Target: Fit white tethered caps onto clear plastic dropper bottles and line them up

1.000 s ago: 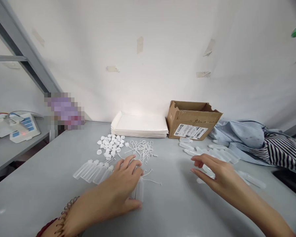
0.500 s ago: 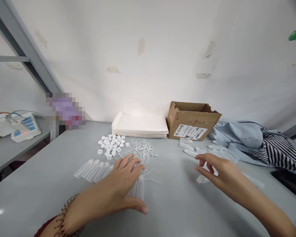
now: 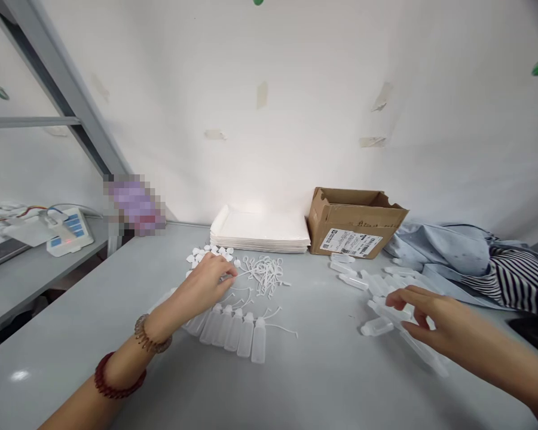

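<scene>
My left hand [image 3: 206, 283] is over the near side of a heap of small white caps [image 3: 222, 251]. Its fingers are loosely bent, thumb a little apart, and nothing shows in them. In front of that wrist, a row of clear plastic squeeze bottles [image 3: 245, 335] lies side by side, thin white cords at their necks. A tangle of white looped cords [image 3: 264, 273] lies just right of my left fingertips. My right hand [image 3: 434, 316] hovers, open, over a scatter of loose clear bottles [image 3: 377, 326], thumb and fingers apart.
A stack of white trays [image 3: 262, 233] stands against the wall beside an open cardboard box [image 3: 356, 224]. Light blue and striped cloth [image 3: 448, 254] lies at the right. A white device with blue buttons [image 3: 72, 230] sits on another table at the left.
My left hand has moved away from the bottle row, forward and left to the caps, uncovering the bottles. My right hand has shifted slightly right over the loose bottles. The view has turned slightly left.
</scene>
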The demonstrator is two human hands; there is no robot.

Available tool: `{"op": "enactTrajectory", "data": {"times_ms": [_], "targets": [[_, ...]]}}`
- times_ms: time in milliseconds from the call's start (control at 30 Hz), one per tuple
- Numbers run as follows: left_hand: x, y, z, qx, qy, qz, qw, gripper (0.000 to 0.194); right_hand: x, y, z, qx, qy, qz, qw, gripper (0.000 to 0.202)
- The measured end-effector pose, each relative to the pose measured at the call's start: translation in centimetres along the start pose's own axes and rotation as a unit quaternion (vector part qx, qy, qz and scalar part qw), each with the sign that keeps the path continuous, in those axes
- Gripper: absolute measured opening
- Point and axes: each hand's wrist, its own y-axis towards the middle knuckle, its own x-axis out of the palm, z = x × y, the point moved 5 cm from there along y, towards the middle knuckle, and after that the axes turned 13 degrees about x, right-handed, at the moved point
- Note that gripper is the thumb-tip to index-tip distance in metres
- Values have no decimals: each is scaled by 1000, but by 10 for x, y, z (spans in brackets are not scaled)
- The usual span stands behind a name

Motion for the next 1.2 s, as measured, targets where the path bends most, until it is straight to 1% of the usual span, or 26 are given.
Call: {"op": "enactTrajectory", "data": {"times_ms": [100, 233, 300, 400, 533, 633, 767, 867, 1000, 1200], "targets": [[0, -1, 1, 7, 11, -12, 1000, 27, 9, 1, -7, -8, -21, -38, 999, 25], [-5, -3, -9, 9, 20, -25, 999, 27, 19, 2, -11, -21, -24, -58, 998, 25], [-7, -5, -14, 9, 21, -30, 999, 26, 19, 2, -11, -23, -16, -59, 998, 24], [-7, -7, -17, 9, 21, -33, 999, 24, 14, 0, -14, -30, 6, -69, 997, 19], [-4, -8, -15, 16, 22, -30, 999, 22, 9, 0, -14, -31, 25, -67, 997, 22], [-3, -7, -14, 18, 25, -24, 999, 22, 15, 0, -12, -31, 40, -70, 996, 25], [-2, -6, -13, 17, 31, -22, 999, 21, 23, 0, -13, -39, 50, -70, 996, 19], [-2, -6, -13, 15, 36, -28, 999, 21, 25, -2, -16, -46, 47, -70, 995, 17], [-1, -5, -14, 17, 38, -40, 998, 19, 28, -2, -20, -57, 41, -76, 995, 21], [-2, -5, -10, 39, 32, -59, 997, 25, 34, -1, -23, -60, 24, -90, 994, 17]]}}
